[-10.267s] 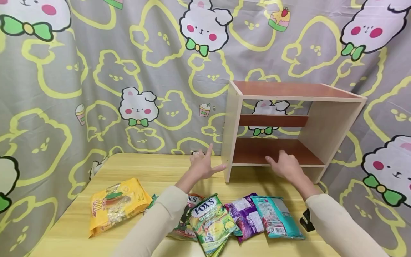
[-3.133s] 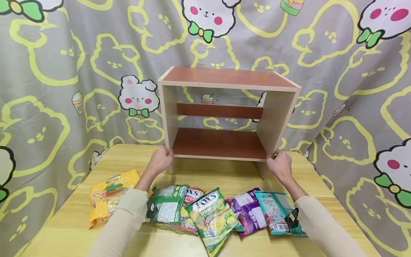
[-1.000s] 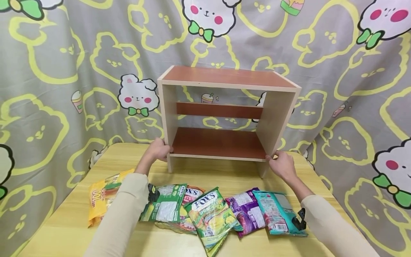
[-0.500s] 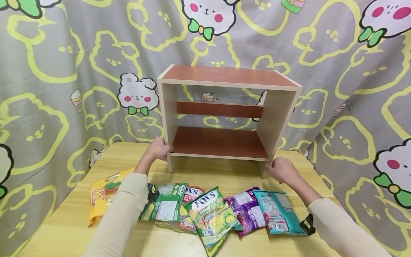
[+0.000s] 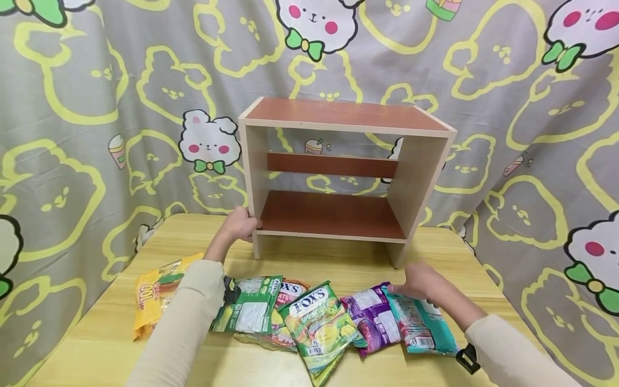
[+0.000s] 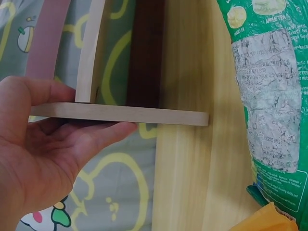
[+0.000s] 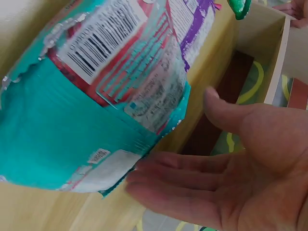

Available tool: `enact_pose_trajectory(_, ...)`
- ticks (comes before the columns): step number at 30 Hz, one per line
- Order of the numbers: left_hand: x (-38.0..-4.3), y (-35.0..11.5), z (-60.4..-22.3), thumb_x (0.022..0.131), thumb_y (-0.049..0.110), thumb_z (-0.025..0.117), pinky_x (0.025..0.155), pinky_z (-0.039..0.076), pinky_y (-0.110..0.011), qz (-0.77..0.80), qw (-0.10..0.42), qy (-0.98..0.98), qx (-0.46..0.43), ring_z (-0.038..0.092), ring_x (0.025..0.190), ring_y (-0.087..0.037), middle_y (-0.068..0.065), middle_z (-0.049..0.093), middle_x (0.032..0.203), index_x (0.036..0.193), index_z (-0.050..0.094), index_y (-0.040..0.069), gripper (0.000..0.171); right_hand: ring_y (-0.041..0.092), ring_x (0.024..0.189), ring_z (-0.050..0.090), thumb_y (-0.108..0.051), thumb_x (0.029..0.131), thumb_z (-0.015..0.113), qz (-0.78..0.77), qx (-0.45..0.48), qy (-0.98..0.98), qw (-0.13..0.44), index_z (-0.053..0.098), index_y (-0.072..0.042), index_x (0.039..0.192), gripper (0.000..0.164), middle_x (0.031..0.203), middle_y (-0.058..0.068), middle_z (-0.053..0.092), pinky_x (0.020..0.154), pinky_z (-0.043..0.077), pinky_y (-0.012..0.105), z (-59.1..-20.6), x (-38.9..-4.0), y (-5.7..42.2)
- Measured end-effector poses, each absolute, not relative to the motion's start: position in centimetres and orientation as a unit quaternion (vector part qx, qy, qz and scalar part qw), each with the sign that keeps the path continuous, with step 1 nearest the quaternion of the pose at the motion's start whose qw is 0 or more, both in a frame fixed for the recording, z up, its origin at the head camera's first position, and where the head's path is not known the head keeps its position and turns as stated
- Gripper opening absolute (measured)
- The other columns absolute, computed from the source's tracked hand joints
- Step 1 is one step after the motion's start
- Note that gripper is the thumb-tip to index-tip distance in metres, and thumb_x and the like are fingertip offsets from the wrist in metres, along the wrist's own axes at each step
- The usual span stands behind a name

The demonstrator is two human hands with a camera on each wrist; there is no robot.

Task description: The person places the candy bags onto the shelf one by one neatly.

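My left hand [image 5: 238, 224] holds the left side panel of a small wooden shelf [image 5: 333, 216]. In the left wrist view the thumb lies on one face of the panel [image 6: 159, 116] and the fingers on the other. My right hand [image 5: 423, 282] is over the far end of a teal candy bag [image 5: 430, 328]. Seen from the right wrist, the thumb and fingers [image 7: 178, 192] stand apart with nothing between them, the fingertips close to the bag's edge. Whether they touch it I cannot tell.
Left of the teal bag lie a purple bag [image 5: 374, 321], a green and yellow Fox's bag [image 5: 316, 328], a red Fox's bag [image 5: 280, 333] and a green bag [image 5: 252, 306]. A yellow bag [image 5: 150, 301] is partly behind my left sleeve. A patterned curtain [image 5: 159, 107] hangs behind the table [image 5: 116, 344].
The shelf has shifted left from its earlier spot and turned to face me more squarely, with both hands on it. My right hand has since let go and come down to the teal bag.
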State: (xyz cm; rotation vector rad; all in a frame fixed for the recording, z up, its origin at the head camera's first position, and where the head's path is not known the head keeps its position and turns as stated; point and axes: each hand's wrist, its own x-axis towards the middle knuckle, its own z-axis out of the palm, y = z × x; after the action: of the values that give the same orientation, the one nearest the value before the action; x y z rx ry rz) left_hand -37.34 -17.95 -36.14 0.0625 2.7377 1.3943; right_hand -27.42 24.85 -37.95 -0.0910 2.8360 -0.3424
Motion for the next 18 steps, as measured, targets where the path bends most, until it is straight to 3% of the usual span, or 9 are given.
enact_pose_trajectory(5,-37.5,-17.9,-36.2,0.085,0.012,0.052,0.063,0.059,-0.039,0.453,0.032,0.891,0.023,0.064,0.094,-0.037,-0.029,0.058,0.114,0.120,0.051,-0.012,0.042,0.034,0.064,0.060,-0.065,0.072,0.068,-0.112,0.018,0.969,0.220,0.053,0.011,0.108,0.085,0.087,0.020,0.056,0.047,0.055,0.045,-38.3,-27.4,24.6)
enact_pose_trajectory(10,-37.5,-18.0,-36.1,0.085,0.012,0.052,0.063,0.059,-0.038,0.452,0.035,0.891,0.021,0.064,0.094,-0.037,-0.028,0.058,0.113,0.117,0.052,-0.013,0.040,0.035,0.073,0.061,-0.070,0.062,0.072,-0.115,0.032,0.961,0.250,0.050,0.012,0.118,0.101,0.095,0.022,0.056,0.050,0.056,0.046,-38.6,-27.4,24.3)
enact_pose_trajectory(18,-37.6,-18.0,-36.2,0.084,0.011,0.051,0.064,0.059,-0.039,0.455,0.037,0.889,0.021,0.064,0.096,-0.039,-0.029,0.057,0.114,0.118,0.051,-0.013,0.041,0.038,0.083,0.061,-0.058,0.054,0.084,-0.126,0.026,0.961,0.247,0.049,0.011,0.117,0.099,0.099,0.023,0.054,0.047,0.054,0.048,-39.0,-27.3,24.1)
